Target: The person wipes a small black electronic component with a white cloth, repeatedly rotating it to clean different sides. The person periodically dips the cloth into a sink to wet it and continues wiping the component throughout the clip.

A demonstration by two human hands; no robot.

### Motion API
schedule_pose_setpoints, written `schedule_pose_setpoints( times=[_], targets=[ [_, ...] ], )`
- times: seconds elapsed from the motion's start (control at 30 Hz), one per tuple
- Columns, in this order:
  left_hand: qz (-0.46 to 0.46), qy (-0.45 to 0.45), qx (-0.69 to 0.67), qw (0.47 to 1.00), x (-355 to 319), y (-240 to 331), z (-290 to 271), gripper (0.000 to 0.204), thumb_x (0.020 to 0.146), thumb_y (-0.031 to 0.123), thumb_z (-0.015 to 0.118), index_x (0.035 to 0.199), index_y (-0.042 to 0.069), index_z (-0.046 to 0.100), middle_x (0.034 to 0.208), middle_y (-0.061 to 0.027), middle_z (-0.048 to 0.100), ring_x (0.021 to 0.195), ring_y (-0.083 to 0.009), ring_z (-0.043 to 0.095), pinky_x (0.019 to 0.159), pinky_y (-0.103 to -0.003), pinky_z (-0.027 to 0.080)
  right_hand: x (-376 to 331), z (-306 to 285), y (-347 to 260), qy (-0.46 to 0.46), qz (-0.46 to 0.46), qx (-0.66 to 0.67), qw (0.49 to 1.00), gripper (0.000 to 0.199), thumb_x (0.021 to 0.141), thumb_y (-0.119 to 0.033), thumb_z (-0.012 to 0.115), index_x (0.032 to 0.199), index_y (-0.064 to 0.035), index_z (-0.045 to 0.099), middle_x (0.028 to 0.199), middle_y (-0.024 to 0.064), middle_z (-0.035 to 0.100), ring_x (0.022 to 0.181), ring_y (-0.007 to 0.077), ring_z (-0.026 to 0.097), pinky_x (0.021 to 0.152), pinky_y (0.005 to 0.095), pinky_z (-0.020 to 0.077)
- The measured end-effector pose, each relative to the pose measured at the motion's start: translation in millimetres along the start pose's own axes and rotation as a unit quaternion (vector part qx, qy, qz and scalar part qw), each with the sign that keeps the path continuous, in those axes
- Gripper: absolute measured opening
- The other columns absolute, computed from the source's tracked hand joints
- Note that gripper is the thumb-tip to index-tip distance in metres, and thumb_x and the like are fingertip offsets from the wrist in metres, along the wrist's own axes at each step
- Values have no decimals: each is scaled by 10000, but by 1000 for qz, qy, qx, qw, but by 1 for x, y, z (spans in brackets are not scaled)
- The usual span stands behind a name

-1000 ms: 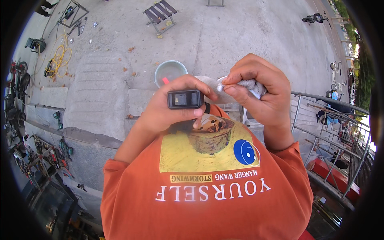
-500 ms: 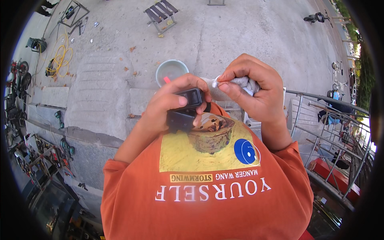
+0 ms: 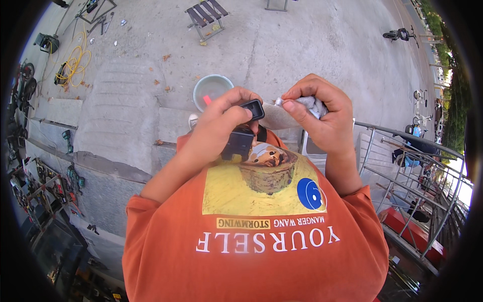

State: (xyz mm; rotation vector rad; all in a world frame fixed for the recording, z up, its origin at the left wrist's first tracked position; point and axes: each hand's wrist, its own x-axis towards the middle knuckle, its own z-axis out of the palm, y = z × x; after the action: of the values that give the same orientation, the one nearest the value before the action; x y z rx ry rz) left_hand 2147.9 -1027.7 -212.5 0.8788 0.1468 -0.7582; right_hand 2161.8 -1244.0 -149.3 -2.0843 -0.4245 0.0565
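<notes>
In front of my chest, my left hand [image 3: 219,123] is closed around a black plastic case [image 3: 238,144] with a hollow, rectangular upper part [image 3: 253,109]. My thumb presses on the rim of that upper part. Whether the two black parts are joined is hidden by my fingers. To its right, my right hand [image 3: 322,108] grips a bunched grey-white cloth [image 3: 312,104]. Thumb and forefinger pinch a white twisted tip [image 3: 278,101] of it, pointing toward the case but apart from it.
A pale green bowl [image 3: 214,86] with something pink [image 3: 207,99] at its edge sits beyond my left hand. A slatted stool [image 3: 206,14] stands farther off on the concrete. Metal railings [image 3: 402,166] run along the right; a yellow hose or cable [image 3: 75,68] and power drills [image 3: 74,178] lie left.
The hollow upper part of the case has tilted so its inside shows more. My left thumb has shifted onto its rim. The right hand has moved slightly nearer my body, still pinching the cloth.
</notes>
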Motion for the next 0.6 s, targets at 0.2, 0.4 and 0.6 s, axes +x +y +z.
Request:
schedule_pose_setpoints(
  times=[0.2, 0.4, 0.6],
  targets=[
    [25, 19, 40, 999, -2, -1, 2, 338, 898, 158, 496, 1192, -8, 514, 908, -122, 604, 667, -179, 644, 617, -304, 566, 0, 4, -2, 0, 13, -11, 1000, 78, 827, 6, 743, 888, 15, 695, 891, 80, 696, 809, 139, 633, 716, 266, 473],
    [13, 41, 43, 998, -6, 1, 6, 383, 891, 129, 562, 1242, -1, 484, 912, -97, 601, 675, -162, 658, 610, -284, 563, 2, 2, -7, -18, 30, -25, 999, 91, 815, 13, 741, 893, 16, 695, 891, 75, 693, 803, 138, 630, 703, 259, 468],
    [100, 12, 200, 975, -6, -11, -1, 510, 877, 178, 690, 1278, -41, 463, 1083, -116, 586, 923, -191, 629, 767, -294, 526, 15, 4, -7, -89, -44, -48, 994, 115, 806, -5, 757, 908, -14, 704, 875, 71, 680, 793, 183, 647, 689, 293, 491]
  ],
)
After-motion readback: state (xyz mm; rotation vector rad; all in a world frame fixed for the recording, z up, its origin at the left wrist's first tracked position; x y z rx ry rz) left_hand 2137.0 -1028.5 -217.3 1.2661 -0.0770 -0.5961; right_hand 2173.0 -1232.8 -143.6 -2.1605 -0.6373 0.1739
